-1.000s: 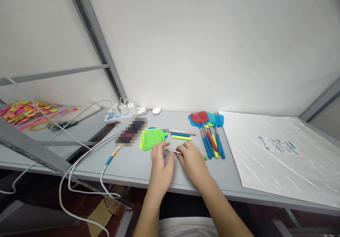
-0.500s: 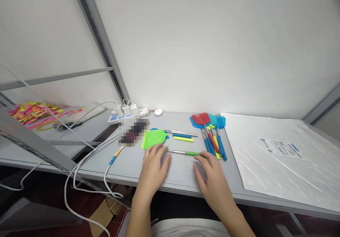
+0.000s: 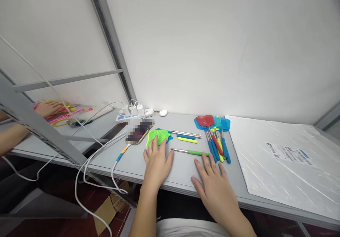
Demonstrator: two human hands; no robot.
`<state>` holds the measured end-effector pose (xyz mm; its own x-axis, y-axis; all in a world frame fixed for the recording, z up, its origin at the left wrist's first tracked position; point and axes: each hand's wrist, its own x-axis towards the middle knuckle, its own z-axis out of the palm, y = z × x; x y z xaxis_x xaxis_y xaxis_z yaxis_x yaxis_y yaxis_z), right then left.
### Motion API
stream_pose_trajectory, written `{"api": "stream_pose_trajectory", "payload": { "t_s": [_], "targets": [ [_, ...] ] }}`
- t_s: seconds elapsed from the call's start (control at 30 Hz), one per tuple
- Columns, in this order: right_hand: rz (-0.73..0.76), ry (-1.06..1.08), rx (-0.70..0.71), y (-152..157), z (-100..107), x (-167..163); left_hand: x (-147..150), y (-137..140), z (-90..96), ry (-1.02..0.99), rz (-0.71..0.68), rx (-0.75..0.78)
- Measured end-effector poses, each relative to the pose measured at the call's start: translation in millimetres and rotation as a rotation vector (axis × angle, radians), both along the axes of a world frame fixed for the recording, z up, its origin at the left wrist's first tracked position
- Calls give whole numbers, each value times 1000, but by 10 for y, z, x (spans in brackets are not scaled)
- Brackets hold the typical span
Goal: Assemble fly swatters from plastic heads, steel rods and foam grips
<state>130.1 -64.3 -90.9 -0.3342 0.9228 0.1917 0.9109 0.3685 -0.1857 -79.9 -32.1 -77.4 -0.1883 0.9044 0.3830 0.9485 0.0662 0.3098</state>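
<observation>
My left hand (image 3: 156, 162) lies with fingers spread, its fingertips on the lower edge of a bright green fly swatter head (image 3: 157, 137); part of a blue head shows beneath it. My right hand (image 3: 214, 182) is open, palm down, fingertips by the right end of a metal rod with a green handle (image 3: 198, 153). Neither hand grips the rod, which lies flat between them. Behind it are bare metal rods (image 3: 183, 133), a blue handle (image 3: 186, 137) and a yellow handle (image 3: 187, 140). Several fly swatters (image 3: 217, 141) with red, blue and yellow handles are piled at the right.
A plastic-wrapped white package (image 3: 281, 173) covers the right side. At the left are a phone (image 3: 140, 132), a power strip (image 3: 130, 116) and loose white cables (image 3: 92, 152). Beyond the metal post, another person's hand (image 3: 49, 108) reaches over pink and yellow strips (image 3: 65, 115).
My left hand has moved onto the green head, fingers spreading. My right hand has drawn back slightly from the green handle, fingers straighter. Another person's arms have appeared at the left.
</observation>
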Motion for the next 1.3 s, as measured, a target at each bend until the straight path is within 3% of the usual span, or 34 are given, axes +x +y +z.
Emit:
{"api": "stream_pose_trajectory", "payload": {
  "t_s": [0.23,0.37,0.5,0.67,1.07,1.3],
  "targets": [
    [25,-16,-111,112,241,-172,-138,376,128,-6,-61,-92],
    [25,16,-54,235,351,-375,-185,458,126,-34,-60,-106],
    [44,70,-5,385,229,-525,-194,377,88,-44,-27,-85],
    [16,152,8,423,89,-484,-150,313,96,-50,-9,-40],
    [0,244,-43,473,154,-210,-141,316,88,-70,-44,-8],
    [-16,282,33,488,106,-203,-122,311,104,-80,-32,-7]
  ]
}}
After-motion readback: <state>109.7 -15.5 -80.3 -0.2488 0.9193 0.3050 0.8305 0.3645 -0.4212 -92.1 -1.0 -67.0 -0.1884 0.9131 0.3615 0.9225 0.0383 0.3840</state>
